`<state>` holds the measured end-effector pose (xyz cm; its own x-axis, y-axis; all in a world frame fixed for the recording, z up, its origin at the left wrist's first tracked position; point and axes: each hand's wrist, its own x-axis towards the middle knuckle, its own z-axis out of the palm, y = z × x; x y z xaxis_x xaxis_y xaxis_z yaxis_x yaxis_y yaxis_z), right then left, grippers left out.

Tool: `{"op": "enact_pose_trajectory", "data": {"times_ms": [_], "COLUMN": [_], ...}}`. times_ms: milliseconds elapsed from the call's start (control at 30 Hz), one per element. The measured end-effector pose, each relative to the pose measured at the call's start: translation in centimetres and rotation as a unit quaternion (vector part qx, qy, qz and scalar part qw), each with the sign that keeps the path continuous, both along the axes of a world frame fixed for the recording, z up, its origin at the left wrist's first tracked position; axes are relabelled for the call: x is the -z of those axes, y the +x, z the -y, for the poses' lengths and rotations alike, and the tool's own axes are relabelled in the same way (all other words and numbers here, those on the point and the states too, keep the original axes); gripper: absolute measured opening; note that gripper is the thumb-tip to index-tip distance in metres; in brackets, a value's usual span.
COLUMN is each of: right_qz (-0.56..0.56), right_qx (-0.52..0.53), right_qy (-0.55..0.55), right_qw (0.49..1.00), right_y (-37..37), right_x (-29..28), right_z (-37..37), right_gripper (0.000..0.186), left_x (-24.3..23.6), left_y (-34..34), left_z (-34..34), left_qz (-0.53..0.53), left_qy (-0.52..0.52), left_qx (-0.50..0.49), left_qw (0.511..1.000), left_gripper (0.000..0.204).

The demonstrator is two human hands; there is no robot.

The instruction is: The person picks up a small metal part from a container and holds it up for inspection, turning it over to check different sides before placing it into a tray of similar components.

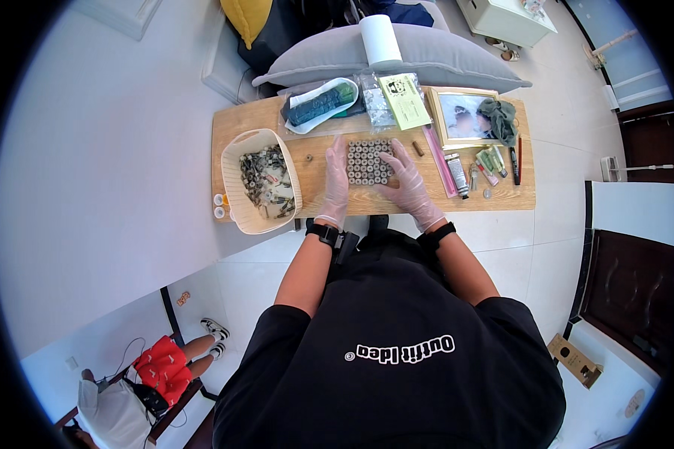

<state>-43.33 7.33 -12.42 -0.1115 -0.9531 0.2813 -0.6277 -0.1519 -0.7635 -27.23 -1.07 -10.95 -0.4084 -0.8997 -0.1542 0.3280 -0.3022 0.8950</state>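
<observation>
On the wooden table, a square block of several small grey cylinders (365, 156) stands in rows. My left hand (335, 183), in a translucent glove, lies flat along the block's left side, fingers extended. My right hand (408, 187), also gloved, is spread at the block's right side, with fingertips over or on the cylinders; exact contact is hard to tell. A loose brown cylinder (418, 147) lies beyond my right hand, and a small piece (308, 158) sits left of my left hand. A cream basket (234, 179) holds mixed small metal parts at the left.
Along the back lie pouches (318, 103), a green booklet (404, 99) and a framed picture (464, 108) with grey cloth. Tubes (455, 172), pens and small items are at the right. A paper roll (380, 41) rests on a cushion behind. Another person (157, 370) sits at the lower left.
</observation>
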Motion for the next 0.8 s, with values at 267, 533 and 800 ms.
{"op": "enact_pose_trajectory", "data": {"times_ms": [267, 533, 800], "right_qz": [-0.050, -0.057, -0.060], "right_qx": [-0.014, -0.017, -0.016], "right_qy": [0.013, 0.003, 0.011], "right_qw": [0.999, 0.998, 0.998], "right_y": [0.11, 0.00, 0.05], "right_x": [-0.07, 0.16, -0.22], "right_z": [0.17, 0.23, 0.30], "right_gripper": [0.070, 0.065, 0.066], "left_x": [0.71, 0.47, 0.68], "left_y": [0.14, 0.22, 0.26], "left_z": [0.19, 0.11, 0.19], "left_qz": [-0.003, -0.007, -0.002], "left_qy": [0.009, 0.002, 0.007], "left_qx": [-0.004, 0.006, 0.005], "left_qw": [1.000, 1.000, 1.000], "left_gripper": [0.079, 0.079, 0.080]}}
